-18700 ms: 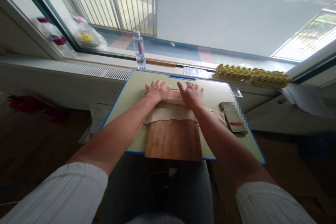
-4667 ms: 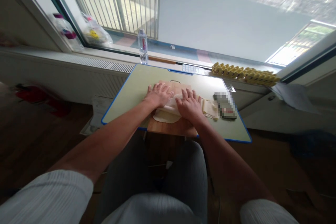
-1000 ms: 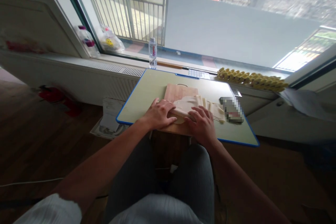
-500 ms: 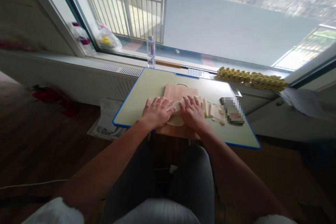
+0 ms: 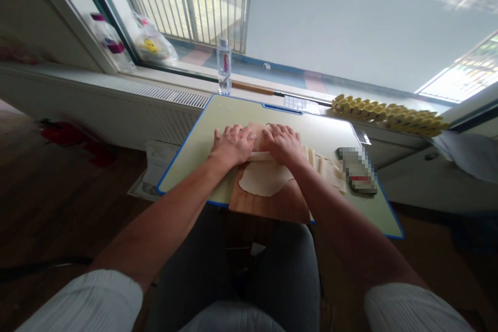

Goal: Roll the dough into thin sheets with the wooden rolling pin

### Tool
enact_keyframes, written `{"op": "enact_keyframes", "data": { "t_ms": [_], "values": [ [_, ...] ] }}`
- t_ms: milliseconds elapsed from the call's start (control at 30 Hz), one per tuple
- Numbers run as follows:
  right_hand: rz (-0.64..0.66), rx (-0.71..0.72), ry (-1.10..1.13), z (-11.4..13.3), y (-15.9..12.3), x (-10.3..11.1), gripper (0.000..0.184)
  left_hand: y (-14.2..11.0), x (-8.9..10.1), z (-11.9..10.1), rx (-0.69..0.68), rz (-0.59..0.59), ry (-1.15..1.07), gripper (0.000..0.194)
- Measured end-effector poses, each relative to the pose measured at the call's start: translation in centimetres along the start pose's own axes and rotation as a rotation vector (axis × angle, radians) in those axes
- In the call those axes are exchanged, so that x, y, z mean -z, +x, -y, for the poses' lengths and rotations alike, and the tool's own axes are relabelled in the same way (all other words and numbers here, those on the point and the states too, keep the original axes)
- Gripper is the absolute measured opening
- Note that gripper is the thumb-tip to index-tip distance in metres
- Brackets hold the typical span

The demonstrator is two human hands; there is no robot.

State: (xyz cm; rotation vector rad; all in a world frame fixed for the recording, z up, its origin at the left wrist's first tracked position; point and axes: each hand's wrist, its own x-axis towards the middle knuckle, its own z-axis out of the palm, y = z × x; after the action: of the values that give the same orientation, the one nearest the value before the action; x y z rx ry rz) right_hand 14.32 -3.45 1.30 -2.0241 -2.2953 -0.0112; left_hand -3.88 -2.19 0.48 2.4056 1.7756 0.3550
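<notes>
My left hand [image 5: 232, 143] and my right hand [image 5: 282, 142] lie side by side, fingers stretched flat, pressing on a rolling pin [image 5: 260, 156] that is mostly hidden under them. A thin pale sheet of dough [image 5: 263, 178] spreads toward me on the wooden board [image 5: 286, 205]. The board rests on a pale green table with a blue rim [image 5: 182, 150]. Folded dough strips [image 5: 327, 167] lie just right of my right hand.
A blurred-out flat object [image 5: 357, 170] sits right of the dough strips. On the window sill stand a water bottle [image 5: 223, 67], a long wooden stick [image 5: 252, 88], a row of yellow pieces [image 5: 389, 112] and plastic bags [image 5: 150, 44]. Dark floor lies to the left.
Both hands have pushed the rolling pin away from me along the board, uncovering the flattened dough sheet. The view has tilted slightly.
</notes>
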Motion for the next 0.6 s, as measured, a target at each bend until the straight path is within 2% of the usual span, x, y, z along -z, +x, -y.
{"op": "enact_keyframes", "data": {
  "t_ms": [167, 333, 467, 600],
  "values": [
    [-0.029, -0.053, 0.037, 0.3, -0.3, 0.1, 0.053, -0.5, 0.0, -0.2, -0.008, -0.018, 0.004, 0.056],
    [-0.144, -0.145, 0.039, 1.0, -4.5, -0.9, 0.060, -4.6, -0.6, -1.5, -0.042, -0.078, 0.010, 0.055],
    [-0.208, -0.147, 0.034, 1.5, -8.3, -1.6, 0.061, -8.1, -1.1, -2.4, -0.060, -0.136, 0.023, 0.054],
    [-0.219, -0.143, 0.049, 1.4, -9.4, -1.8, 0.061, -9.2, -1.2, -2.7, -0.076, -0.151, 0.007, 0.057]
  ]
}}
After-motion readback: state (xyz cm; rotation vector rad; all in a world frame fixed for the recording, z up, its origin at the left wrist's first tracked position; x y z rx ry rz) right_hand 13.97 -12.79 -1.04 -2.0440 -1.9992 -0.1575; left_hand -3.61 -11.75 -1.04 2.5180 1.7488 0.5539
